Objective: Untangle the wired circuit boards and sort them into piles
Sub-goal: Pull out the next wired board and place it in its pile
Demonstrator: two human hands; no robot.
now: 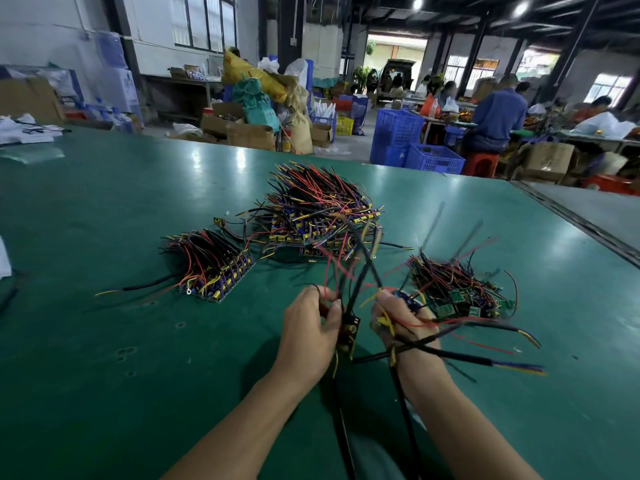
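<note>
Both hands are up over the green table (104,220), close to its near edge. Left hand (311,327): fingers curled in, thumb pressed against them, pinching a dark board (350,332) that hangs upright at the hand's right edge. Right hand (398,322): fingers wrapped tight round a bundle of wires (460,356), with black, red and yellow strands spilling out to the right past the wrist. A small blue board (408,301) pokes out just above the knuckles. Blurred wires cross between the two hands and rise toward the middle pile (322,216), the biggest heap, sitting mid-table. To its left, apart from it, there's the left pile (213,268), boards lined up in a tidy row. A single loose board (221,222) lies between those two. The right pile (457,292), green boards showing, sits just beyond the right hand. Any print on the boards is too small and blurred to read. Behind the table: blue crates (398,133), cardboard boxes (249,135) and people seated at benches (495,112)
</note>
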